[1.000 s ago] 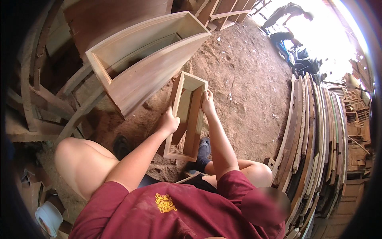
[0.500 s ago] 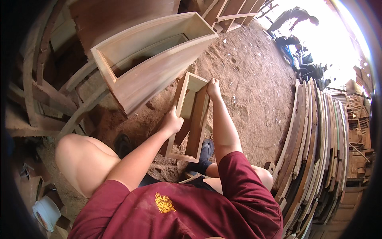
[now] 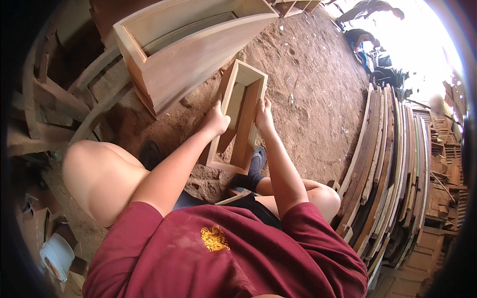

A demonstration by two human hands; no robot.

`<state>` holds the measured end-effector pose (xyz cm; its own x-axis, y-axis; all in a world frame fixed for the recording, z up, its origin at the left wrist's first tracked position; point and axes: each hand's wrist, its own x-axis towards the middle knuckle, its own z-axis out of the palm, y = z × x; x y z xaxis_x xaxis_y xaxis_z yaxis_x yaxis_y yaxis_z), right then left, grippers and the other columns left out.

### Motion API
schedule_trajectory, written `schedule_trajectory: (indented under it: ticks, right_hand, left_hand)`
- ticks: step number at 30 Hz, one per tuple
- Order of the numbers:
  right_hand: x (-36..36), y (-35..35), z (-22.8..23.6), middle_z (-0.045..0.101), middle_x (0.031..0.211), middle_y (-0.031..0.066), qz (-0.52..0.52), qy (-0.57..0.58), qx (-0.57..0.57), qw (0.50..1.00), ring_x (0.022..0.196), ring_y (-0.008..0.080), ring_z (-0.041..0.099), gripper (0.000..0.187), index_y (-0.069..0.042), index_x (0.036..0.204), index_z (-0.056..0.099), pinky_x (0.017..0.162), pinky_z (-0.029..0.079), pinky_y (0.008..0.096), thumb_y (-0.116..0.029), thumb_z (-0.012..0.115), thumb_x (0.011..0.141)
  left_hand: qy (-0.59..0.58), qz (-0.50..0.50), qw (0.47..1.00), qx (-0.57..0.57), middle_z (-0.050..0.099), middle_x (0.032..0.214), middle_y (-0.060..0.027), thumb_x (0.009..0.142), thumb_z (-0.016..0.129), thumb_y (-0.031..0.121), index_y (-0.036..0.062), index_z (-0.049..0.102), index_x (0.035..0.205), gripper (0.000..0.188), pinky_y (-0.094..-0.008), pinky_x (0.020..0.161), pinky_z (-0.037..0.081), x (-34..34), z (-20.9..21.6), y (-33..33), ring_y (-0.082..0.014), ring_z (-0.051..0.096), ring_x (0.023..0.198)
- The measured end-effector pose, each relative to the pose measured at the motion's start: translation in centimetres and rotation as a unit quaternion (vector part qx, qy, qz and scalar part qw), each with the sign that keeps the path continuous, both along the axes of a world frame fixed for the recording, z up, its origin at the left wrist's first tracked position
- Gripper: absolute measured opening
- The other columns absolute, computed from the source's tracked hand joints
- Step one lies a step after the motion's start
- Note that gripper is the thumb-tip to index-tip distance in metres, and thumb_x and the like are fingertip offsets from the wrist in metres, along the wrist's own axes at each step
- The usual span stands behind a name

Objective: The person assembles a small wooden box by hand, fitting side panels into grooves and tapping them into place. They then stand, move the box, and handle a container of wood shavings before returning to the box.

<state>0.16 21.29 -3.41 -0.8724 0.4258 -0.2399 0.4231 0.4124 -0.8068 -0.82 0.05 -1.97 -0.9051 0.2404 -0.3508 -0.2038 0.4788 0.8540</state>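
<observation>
Fingers, left: wrapped over the left long rail of the small wooden box frame (image 3: 239,118), thumb on the near face, rest curled onto the far side, closed on the wood.
Fingers, right: laid along the right rail's top edge, close together, tips pointing away from the body; how far they curl over the outer face, cannot tell.
Left hand (image 3: 217,119): on the rail at about mid-length, forearm coming up from lower left.
Right hand (image 3: 263,115): level with the left one across the frame's opening, forearm running back over the right knee.
Box frame: open rectangular frame of pale planks with a slanted board inside, held tilted between both hands; near end low, just beside a dark shoe (image 3: 255,164); far end raised toward the dirt floor (image 3: 318,89) beyond.
Posture: person seated low, knees apart, maroon shirt (image 3: 223,248) filling the lower edge.
Left of frame: large wooden crate (image 3: 191,54), open-topped, lying at an angle, near the frame but not touching as far as visible.
Far left: curved wooden pieces (image 3: 64,104) piled in shadow.
Right: stack of long planks (image 3: 392,164) standing on edge, well apart from the hands.
Lower left: white bucket (image 3: 57,256) by the knee.
Background top right: other people (image 3: 370,10) bent over in bright light, details washed out.
</observation>
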Motion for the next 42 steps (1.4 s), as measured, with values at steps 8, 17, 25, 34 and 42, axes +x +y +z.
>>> schedule_trajectory:
  ticks: [8,17,25,34,42]
  right_hand:
    - [15.3,-5.1,0.8,0.057,0.120,0.0403,0.028,-0.061,0.055,0.996,0.109,0.0507,0.060,0.071,-0.002,0.156,0.001,0.090,0.048,0.0490,-0.046,0.027,0.105]
    - [14.5,-6.1,1.7,0.058,0.118,0.0402,0.031,-0.059,0.079,0.995,0.107,0.0511,0.061,0.071,-0.001,0.155,0.005,0.090,0.048,0.0492,-0.044,0.031,0.104]
    - [6.0,-0.2,-0.4,0.058,0.125,0.0307,-0.043,-0.051,0.095,0.993,0.117,0.0430,0.058,0.065,0.002,0.147,0.028,0.098,0.045,0.0446,-0.046,0.040,0.104]
    - [5.8,-0.1,2.3,0.067,0.090,0.0243,-0.032,-0.054,0.239,0.969,0.085,0.0343,0.066,0.046,0.003,0.096,0.059,0.078,0.050,0.0430,-0.043,0.060,0.095]
    - [8.9,0.5,2.3,0.063,0.073,0.0070,-0.047,0.029,0.034,0.998,0.062,0.0139,0.060,0.024,-0.002,0.090,0.056,0.054,0.047,0.0293,-0.024,0.057,0.100]
  left_hand:
    - [-0.007,-0.023,0.998,0.057,0.048,0.140,-0.0330,0.075,0.056,0.013,-0.0075,0.029,0.149,0.082,-0.0391,0.113,0.037,-1.8,-2.5,0.7,-0.0391,0.048,0.132]
    - [0.008,-0.028,0.997,0.067,0.049,0.139,-0.0331,0.074,0.058,0.014,-0.0081,0.032,0.148,0.081,-0.0398,0.112,0.039,-2.0,-3.9,0.7,-0.0397,0.050,0.130]
    - [0.010,-0.042,0.998,0.040,0.050,0.139,-0.0314,0.075,0.056,0.015,-0.0078,0.033,0.147,0.079,-0.0394,0.112,0.039,-1.7,-2.3,1.3,-0.0391,0.051,0.130]
    - [-0.012,-0.058,0.998,-0.001,0.044,0.145,-0.0310,0.076,0.054,0.013,-0.0008,0.023,0.153,0.085,-0.0390,0.112,0.039,-1.7,-1.3,0.4,-0.0377,0.047,0.133]
    - [-0.002,-0.121,0.992,-0.046,0.023,0.157,-0.0292,0.082,0.057,0.009,0.0169,0.014,0.159,0.087,-0.0626,0.113,0.030,-0.1,4.6,1.3,-0.0464,0.028,0.144]
